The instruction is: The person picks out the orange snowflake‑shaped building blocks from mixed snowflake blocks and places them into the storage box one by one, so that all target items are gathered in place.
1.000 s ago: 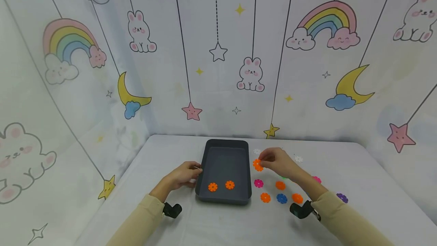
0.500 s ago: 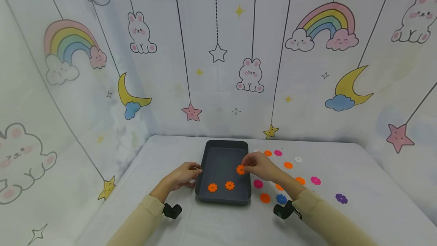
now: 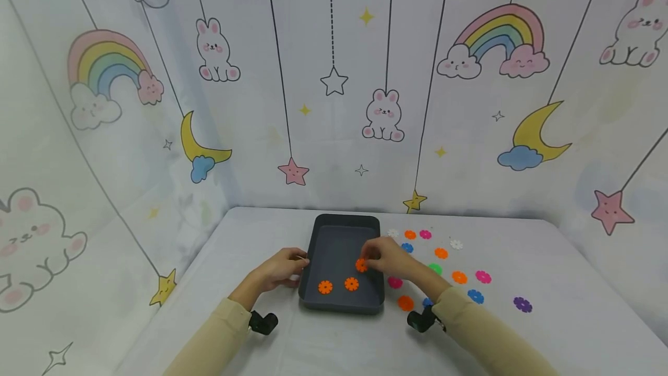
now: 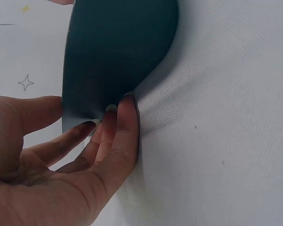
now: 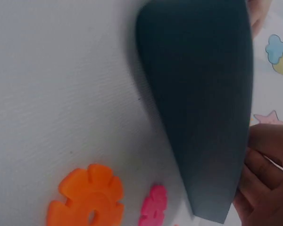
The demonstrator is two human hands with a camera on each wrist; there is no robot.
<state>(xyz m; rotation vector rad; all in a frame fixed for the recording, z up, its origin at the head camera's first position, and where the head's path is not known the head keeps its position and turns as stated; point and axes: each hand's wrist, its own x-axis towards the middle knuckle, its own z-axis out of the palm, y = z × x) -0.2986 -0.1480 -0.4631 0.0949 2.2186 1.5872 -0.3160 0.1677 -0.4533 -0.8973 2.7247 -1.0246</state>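
A dark grey tray sits mid-table with two orange flower discs lying in its near end. My right hand hovers over the tray's right side and pinches a third orange disc just above the floor. My left hand grips the tray's left wall. In the left wrist view its fingers press the outer wall of the tray, with the thumb on the other side. The right wrist view shows the tray's outer wall and curled fingers; the held disc is hidden there.
Several loose discs lie on the white table right of the tray: orange, pink, blue, green, white, purple. An orange disc and a pink disc lie beside the tray wall. Patterned cloth walls close in the back and sides.
My right hand carried an orange disc leftward from the table over the tray's right wall and lowered it into the tray. The left hand stayed on the tray's left wall.
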